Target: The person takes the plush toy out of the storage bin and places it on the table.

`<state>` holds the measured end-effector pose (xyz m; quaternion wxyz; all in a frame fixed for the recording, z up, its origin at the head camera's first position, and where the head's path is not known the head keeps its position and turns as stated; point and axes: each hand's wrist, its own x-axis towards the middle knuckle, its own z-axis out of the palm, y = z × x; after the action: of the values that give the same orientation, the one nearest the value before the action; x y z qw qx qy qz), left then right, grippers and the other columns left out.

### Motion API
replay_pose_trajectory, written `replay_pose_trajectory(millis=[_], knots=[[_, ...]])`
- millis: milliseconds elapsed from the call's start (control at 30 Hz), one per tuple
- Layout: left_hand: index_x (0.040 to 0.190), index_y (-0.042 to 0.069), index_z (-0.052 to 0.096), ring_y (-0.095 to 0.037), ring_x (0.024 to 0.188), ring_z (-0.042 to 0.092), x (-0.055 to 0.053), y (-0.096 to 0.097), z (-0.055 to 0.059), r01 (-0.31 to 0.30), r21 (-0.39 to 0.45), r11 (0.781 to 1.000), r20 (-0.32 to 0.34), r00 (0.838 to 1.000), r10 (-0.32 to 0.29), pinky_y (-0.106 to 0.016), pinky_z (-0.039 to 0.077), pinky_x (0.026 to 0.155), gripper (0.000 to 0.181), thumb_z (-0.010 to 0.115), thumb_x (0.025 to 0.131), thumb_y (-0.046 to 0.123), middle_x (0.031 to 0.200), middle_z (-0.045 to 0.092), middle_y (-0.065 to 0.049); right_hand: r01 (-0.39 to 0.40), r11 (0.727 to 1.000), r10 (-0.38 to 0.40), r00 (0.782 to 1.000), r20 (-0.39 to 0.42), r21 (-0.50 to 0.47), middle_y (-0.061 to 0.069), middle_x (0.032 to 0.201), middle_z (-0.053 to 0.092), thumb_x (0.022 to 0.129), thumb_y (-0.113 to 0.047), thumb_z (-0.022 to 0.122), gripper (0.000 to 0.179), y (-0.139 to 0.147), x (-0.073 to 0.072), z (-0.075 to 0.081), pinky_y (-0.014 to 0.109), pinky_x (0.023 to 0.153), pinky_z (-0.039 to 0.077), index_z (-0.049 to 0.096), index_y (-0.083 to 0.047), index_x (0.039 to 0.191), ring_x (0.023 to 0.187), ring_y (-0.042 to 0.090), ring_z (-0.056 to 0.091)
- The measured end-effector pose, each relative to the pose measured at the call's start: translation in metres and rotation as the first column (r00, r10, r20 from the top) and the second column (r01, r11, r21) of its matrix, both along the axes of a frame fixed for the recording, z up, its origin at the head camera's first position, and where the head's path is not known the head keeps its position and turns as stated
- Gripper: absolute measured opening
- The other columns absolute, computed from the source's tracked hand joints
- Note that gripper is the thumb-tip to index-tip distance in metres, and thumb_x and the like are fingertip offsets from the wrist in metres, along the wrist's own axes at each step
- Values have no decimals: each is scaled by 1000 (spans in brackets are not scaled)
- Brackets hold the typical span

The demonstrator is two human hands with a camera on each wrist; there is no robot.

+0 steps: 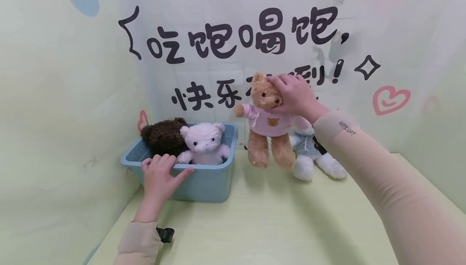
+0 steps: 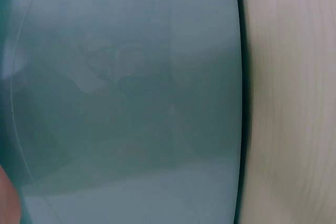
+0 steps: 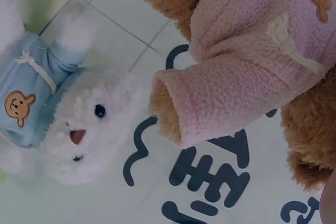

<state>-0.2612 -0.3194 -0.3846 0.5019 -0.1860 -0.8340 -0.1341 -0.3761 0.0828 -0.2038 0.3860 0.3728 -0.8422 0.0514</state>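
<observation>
My right hand [image 1: 296,95] grips a tan teddy bear [image 1: 260,91] by the side of its head, holding it upright above the table. The bear wears a pink hoodie [image 3: 247,61] with a small bear patch. With fingers hooked over the near rim, my left hand [image 1: 160,176] holds a blue plastic bin [image 1: 204,184]. Inside the bin sit a dark brown bear [image 1: 164,137] and a white-pink bear [image 1: 204,141]. Behind the right forearm, partly hidden, sits a white plush toy [image 1: 303,168] in a blue hoodie; the right wrist view shows its face [image 3: 100,129].
The pale wooden table [image 1: 255,224] runs up to a back wall [image 1: 225,10] with large black lettering. A side wall [image 1: 65,115] stands close to the bin's left. A black wrist device [image 1: 166,234] is strapped at my left sleeve.
</observation>
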Motion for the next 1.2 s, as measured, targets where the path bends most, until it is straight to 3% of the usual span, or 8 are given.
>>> replay_pose_trajectory(millis=[500,733,1200], knots=[[71,9,46,-28,67,38,0,-2,2,-5,7,1000,3,1000,5,-54,24,76,68,45,84,76,66,41,-3,-7,998,3,998,58,62,15,115,58,66,-52,82,86,-11,-13,-38,49,83,40,47,-14,135,101,33,56],[71,10,47,-27,68,39,0,-8,1,-25,9,1000,15,1000,25,-53,24,76,68,44,83,77,66,40,-2,-4,996,-6,994,107,94,16,121,57,69,-52,80,87,-19,-17,-43,51,89,38,47,-10,138,111,32,53],[71,10,46,-26,67,38,-2,-10,0,-26,15,1000,4,1000,26,-53,24,76,68,44,83,77,66,40,-2,-17,997,8,992,125,70,15,118,54,72,-48,81,84,-30,-30,-50,49,86,39,42,-13,138,103,34,52]])
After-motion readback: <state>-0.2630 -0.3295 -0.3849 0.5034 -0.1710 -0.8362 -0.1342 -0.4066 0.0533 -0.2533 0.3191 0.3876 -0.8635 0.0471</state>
